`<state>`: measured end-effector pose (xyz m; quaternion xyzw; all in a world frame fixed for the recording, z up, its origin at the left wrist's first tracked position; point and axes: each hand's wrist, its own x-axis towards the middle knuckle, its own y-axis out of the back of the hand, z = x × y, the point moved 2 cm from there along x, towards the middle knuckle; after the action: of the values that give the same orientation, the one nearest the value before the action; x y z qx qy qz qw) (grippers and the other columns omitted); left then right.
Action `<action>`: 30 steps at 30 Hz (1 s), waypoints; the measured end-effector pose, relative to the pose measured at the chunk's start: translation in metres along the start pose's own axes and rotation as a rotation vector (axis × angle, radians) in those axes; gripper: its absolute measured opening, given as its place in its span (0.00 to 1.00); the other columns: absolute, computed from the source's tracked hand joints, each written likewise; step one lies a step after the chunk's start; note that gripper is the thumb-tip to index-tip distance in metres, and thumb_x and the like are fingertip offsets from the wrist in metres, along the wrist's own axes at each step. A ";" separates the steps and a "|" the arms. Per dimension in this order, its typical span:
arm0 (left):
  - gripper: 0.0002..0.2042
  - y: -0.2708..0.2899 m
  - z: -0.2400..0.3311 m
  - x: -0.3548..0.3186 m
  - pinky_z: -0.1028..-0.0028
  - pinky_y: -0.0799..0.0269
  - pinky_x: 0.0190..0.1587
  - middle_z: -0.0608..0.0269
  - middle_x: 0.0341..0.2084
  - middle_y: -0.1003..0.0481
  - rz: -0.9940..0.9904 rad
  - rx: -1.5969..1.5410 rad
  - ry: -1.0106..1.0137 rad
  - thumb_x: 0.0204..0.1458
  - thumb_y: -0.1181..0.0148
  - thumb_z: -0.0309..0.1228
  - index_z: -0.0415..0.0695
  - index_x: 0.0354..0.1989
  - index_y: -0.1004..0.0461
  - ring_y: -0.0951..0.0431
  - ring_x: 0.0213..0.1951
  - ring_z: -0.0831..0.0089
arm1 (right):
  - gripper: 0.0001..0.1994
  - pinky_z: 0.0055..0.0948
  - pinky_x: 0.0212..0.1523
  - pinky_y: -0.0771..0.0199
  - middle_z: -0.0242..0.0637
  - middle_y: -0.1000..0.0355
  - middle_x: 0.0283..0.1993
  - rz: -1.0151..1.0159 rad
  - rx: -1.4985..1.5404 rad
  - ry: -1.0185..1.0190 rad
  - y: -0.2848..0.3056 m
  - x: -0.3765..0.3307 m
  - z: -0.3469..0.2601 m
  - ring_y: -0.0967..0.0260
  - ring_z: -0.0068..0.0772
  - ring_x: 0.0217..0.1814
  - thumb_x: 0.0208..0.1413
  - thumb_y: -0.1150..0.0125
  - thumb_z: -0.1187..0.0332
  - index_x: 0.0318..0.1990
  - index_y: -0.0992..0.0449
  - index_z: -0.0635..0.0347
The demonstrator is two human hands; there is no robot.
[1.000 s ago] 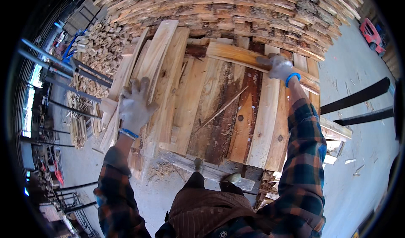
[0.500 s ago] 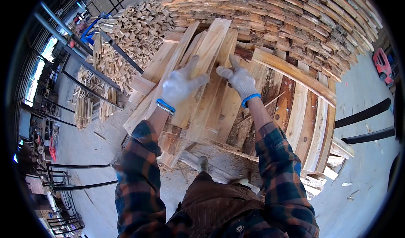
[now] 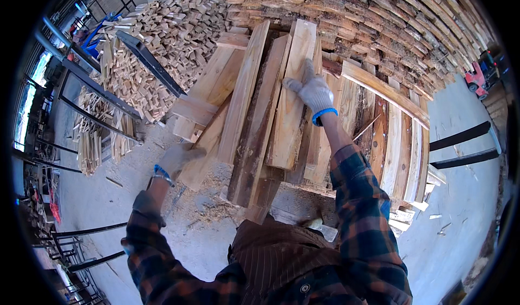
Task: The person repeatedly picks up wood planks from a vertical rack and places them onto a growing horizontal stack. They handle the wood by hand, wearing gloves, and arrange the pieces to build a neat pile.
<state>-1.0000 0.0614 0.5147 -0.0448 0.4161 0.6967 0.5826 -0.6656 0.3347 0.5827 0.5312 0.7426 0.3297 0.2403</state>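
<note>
My left hand, in a pale knit glove with a blue cuff, is at the lower left edge of a slanting wooden board. Its fingertips overlap that edge; they are blurred and partly hidden, so I cannot tell whether they grip. Gloved the same way, my right hand lies across the upper part of a light board, thumb and forefinger spread apart. Between the hands run a smooth board and one with a dark, bark-edged side, their lower ends sticking out towards me.
Behind stands a tall stack of rough boards. A heap of short wood offcuts rises at the far left, near a dark metal bar. More planks lie at the right, with a crosswise board on them. Sawdust covers the floor close by.
My left hand has moved down and left, from the middle of the boards to their lower left edge. The top boards have shifted and lie more spread out. My right hand has moved only slightly.
</note>
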 end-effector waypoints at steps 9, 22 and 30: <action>0.19 0.067 0.135 -0.136 0.77 0.31 0.35 0.63 0.28 0.23 0.184 0.021 -0.116 0.42 0.37 0.34 0.32 0.40 0.22 0.26 0.30 0.77 | 0.46 0.48 0.57 0.31 0.64 0.33 0.55 0.103 -0.083 0.006 0.002 0.002 0.027 0.33 0.61 0.59 0.49 0.36 0.42 0.71 0.48 0.56; 0.21 -0.121 0.245 -0.176 0.74 0.30 0.46 0.61 0.37 0.23 0.329 -0.053 -0.399 0.51 0.38 0.29 0.31 0.52 0.28 0.25 0.39 0.74 | 0.57 0.32 0.56 0.32 0.63 0.30 0.55 -0.083 0.609 0.034 0.049 -0.075 -0.070 0.29 0.51 0.57 0.46 0.34 0.41 0.72 0.59 0.69; 0.25 -0.243 0.219 -0.151 0.76 0.29 0.49 0.54 0.43 0.21 -0.220 -0.213 -0.503 0.55 0.38 0.39 0.37 0.58 0.30 0.22 0.44 0.74 | 0.52 0.34 0.54 0.25 0.56 0.34 0.56 -0.149 0.092 -0.022 0.220 -0.208 0.127 0.29 0.45 0.52 0.32 0.26 0.66 0.71 0.46 0.59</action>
<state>-0.6530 0.0765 0.6113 0.0237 0.1761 0.6585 0.7313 -0.3704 0.2159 0.6634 0.4885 0.7917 0.2706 0.2476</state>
